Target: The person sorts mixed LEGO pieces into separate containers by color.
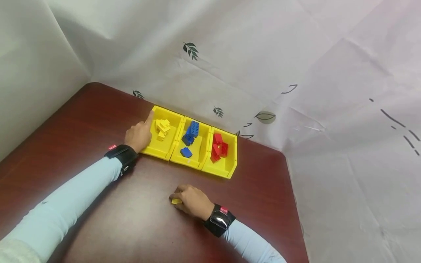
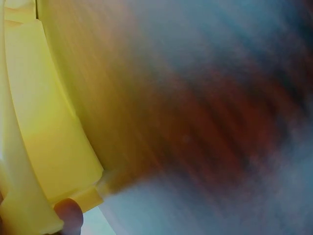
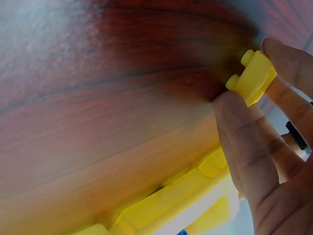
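Note:
My right hand [image 1: 194, 201] pinches a yellow toy brick [image 3: 254, 76] between thumb and fingers, over the table in front of the bins. Two studs show on the brick in the right wrist view. At the left bin [image 1: 161, 150], my left hand [image 1: 138, 136] lies against the outer side, its index finger stretched along toward the far corner. A fingertip [image 2: 69, 215] touches the bin's end in the left wrist view; the other fingers are mostly hidden there. Inside that bin lies a small pile of yellow bricks [image 1: 162, 126].
The middle bin [image 1: 198, 149] contains blue bricks [image 1: 192, 130]; the right bin [image 1: 227, 168] contains red bricks [image 1: 217, 146]. All three stand joined in a row near the back edge of the dark red table [image 1: 131, 204]. Behind hangs a pale leaf-patterned sheet [image 1: 204, 76].

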The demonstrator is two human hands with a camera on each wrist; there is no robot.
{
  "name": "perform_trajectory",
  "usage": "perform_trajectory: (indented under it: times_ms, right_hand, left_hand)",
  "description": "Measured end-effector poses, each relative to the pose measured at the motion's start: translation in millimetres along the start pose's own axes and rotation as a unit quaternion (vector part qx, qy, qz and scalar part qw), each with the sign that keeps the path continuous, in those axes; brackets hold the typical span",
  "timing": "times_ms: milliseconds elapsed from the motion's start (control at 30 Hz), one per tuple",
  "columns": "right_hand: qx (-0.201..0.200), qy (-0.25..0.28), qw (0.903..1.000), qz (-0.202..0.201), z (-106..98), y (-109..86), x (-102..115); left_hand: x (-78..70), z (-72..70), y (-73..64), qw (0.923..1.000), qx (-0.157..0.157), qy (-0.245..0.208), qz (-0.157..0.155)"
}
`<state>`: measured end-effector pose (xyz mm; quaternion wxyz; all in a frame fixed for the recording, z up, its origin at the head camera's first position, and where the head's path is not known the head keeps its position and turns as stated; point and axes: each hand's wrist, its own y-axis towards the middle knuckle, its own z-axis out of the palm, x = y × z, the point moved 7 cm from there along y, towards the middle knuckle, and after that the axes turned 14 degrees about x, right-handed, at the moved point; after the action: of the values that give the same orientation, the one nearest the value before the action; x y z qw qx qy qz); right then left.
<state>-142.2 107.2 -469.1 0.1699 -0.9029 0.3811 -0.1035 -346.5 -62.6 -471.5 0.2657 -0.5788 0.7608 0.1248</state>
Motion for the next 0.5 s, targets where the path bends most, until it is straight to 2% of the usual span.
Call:
perform_trajectory:
  times_ms: [300,500]
  right_hand:
    - [-0.001,0.012,0.9999,0.006,-3.1,3.4,2.6]
    - [0.031,0.031,0.9987,0.025,-6.6,10.0,1.2]
  left_hand:
    - [3.3,-0.8,-0.3,1.0000,0.002,-0.001,-0.005]
    - [1.5,-0.5,-0.4,1.0000,0.001,0.000,-0.002]
